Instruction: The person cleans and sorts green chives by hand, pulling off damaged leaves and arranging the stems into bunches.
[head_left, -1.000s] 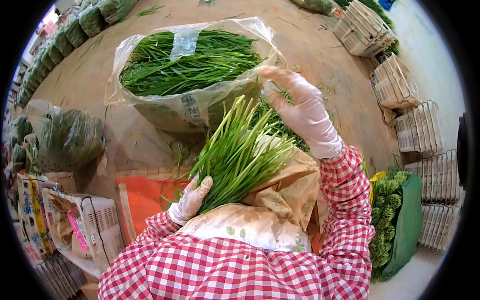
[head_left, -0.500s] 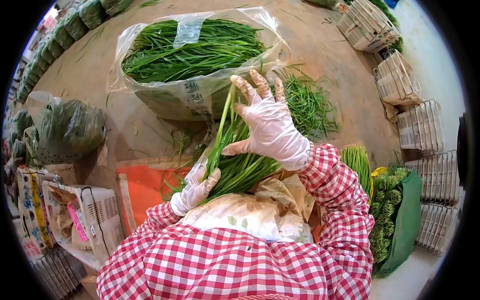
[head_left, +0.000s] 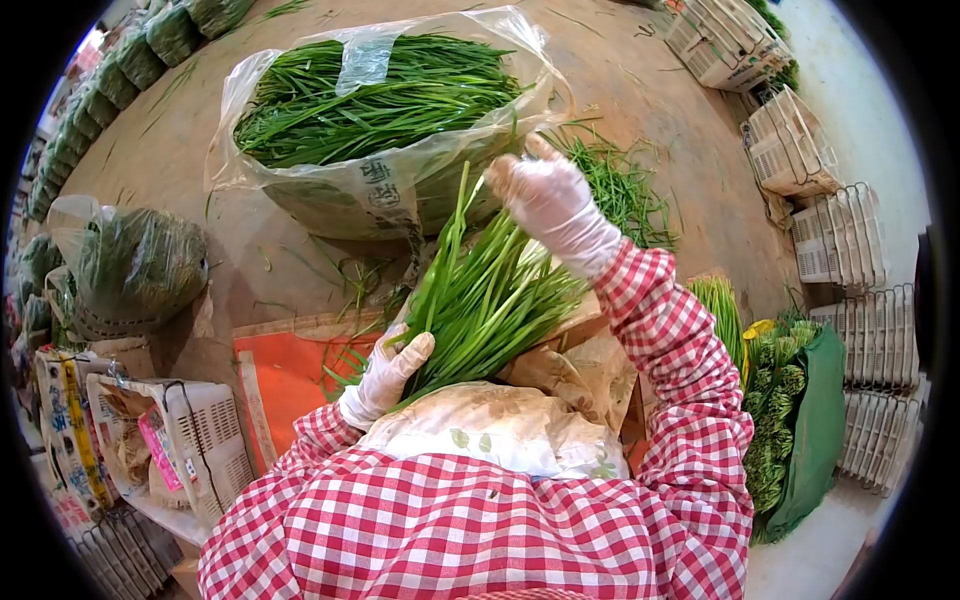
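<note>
My left hand [head_left: 387, 374], in a whitish glove, grips the lower left part of a loose bunch of long green stalks [head_left: 490, 300] that lies over my lap. My right hand [head_left: 545, 197], gloved and soiled at the fingertips, is raised just above the upper right of the bunch. Its fingers are curled together; what they hold, if anything, is too blurred to tell. Beyond the bunch stands a clear plastic bag [head_left: 310, 205] packed with green leaves [head_left: 390, 105]. A stained apron [head_left: 480, 435] covers my lap.
Loose green scraps [head_left: 625, 195] lie on the floor right of the bag. At the right are a bundle in green cloth [head_left: 808, 430] and white crates [head_left: 838, 240]. Another filled bag [head_left: 140, 265], a white basket [head_left: 210, 440] and an orange sheet [head_left: 285, 375] are at the left.
My right hand swept down over the stalks with spread fingers, then rose slightly and curled closed. The stalks have shifted and fanned out again. My left hand keeps its grip in nearly the same place.
</note>
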